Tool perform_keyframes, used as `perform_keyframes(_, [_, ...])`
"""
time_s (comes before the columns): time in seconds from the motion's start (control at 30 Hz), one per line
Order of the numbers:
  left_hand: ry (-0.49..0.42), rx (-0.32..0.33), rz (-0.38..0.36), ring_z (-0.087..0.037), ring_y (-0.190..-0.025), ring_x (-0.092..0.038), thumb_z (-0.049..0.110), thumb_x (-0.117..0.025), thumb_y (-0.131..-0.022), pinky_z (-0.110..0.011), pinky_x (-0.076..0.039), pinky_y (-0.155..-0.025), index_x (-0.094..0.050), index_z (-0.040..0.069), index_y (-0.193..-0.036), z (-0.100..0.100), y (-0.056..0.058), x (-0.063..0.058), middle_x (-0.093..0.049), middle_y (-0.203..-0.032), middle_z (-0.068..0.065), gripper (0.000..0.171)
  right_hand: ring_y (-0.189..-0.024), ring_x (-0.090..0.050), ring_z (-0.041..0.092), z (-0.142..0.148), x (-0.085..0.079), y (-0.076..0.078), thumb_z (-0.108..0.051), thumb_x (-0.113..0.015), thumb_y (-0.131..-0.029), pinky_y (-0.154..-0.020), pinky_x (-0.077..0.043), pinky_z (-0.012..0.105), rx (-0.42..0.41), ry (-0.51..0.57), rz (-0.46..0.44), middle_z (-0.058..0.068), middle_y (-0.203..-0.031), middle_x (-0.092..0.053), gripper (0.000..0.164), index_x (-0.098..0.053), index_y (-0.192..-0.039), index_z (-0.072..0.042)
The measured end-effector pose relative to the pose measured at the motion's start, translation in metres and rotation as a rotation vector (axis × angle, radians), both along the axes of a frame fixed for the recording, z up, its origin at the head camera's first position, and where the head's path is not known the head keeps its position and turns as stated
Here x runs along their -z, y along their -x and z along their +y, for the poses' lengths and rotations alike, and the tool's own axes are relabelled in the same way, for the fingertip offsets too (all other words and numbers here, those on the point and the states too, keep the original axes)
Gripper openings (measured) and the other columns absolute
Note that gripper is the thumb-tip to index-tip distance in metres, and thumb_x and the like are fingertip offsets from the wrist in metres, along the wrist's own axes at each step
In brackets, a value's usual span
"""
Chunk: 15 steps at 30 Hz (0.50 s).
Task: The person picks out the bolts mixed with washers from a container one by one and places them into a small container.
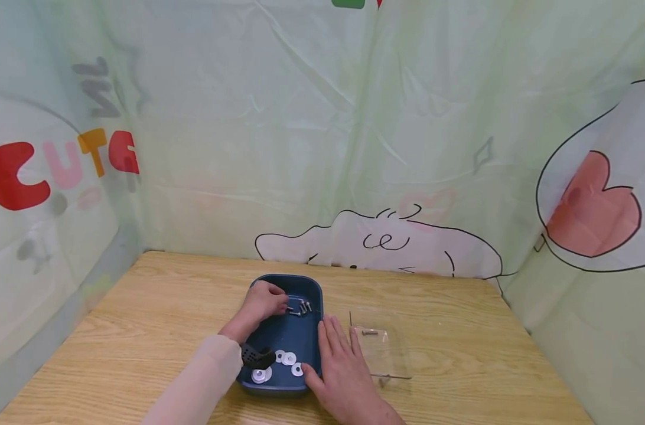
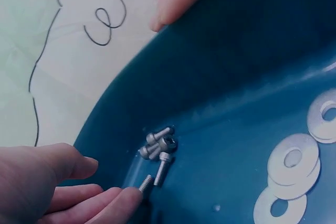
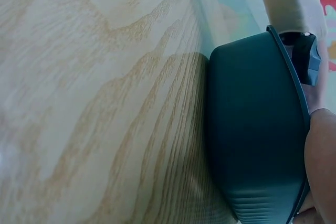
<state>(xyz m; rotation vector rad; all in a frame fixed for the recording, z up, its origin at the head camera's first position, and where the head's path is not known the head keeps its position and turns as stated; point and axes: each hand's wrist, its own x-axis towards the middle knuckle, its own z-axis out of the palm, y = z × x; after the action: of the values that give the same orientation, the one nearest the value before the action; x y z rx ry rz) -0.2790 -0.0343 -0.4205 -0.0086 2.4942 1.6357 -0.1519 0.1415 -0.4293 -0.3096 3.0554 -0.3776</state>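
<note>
A dark blue tray (image 1: 285, 336) stands on the wooden table. My left hand (image 1: 265, 300) reaches into its far end, thumb apart from the fingers. In the left wrist view its fingertips are right at one screw (image 2: 146, 183), next to a small cluster of socket-head screws (image 2: 159, 145). Flat metal washers (image 1: 288, 358) lie in the near end of the tray, some overlapping. My right hand (image 1: 346, 372) rests along the tray's right rim with its fingers straight; in the right wrist view it shows at the rim's edge.
Right of the tray lies a clear plastic container (image 1: 378, 354), with a screw (image 1: 370, 333) at its far part and a thin dark rod (image 1: 391, 376) across its near part. A printed curtain (image 1: 301, 147) hangs behind the table.
</note>
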Motion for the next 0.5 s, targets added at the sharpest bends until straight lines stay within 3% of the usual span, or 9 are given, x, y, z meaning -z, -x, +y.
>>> perform_keyframes(0.13, [0.027, 0.028, -0.013, -0.025, -0.086, -0.075, 0.012, -0.063, -0.096, -0.035, -0.062, -0.083, -0.065, -0.007, -0.118, 0.0016, -0.0017, -0.0006, -0.073, -0.101, -0.018, 0.03, -0.155, -0.013, 0.032, 0.0006, -0.0006, -0.0005, -0.061, -0.05, -0.093, -0.124, -0.007, 0.062, -0.005, 0.002, 0.001, 0.011, -0.166, -0.019, 0.087, -0.026, -0.156, -0.006])
perform_keyframes(0.5, [-0.03, 0.092, -0.068, -0.023, -0.087, -0.075, 0.01, -0.063, -0.095, -0.033, -0.062, -0.082, -0.065, -0.009, -0.118, 0.0075, -0.0025, 0.0022, -0.074, -0.098, -0.016, 0.029, -0.155, -0.013, 0.032, 0.0002, -0.0009, -0.0001, -0.061, -0.049, -0.094, -0.124, -0.007, 0.062, -0.007, 0.003, 0.008, 0.011, -0.166, -0.019, 0.086, -0.027, -0.156, -0.005])
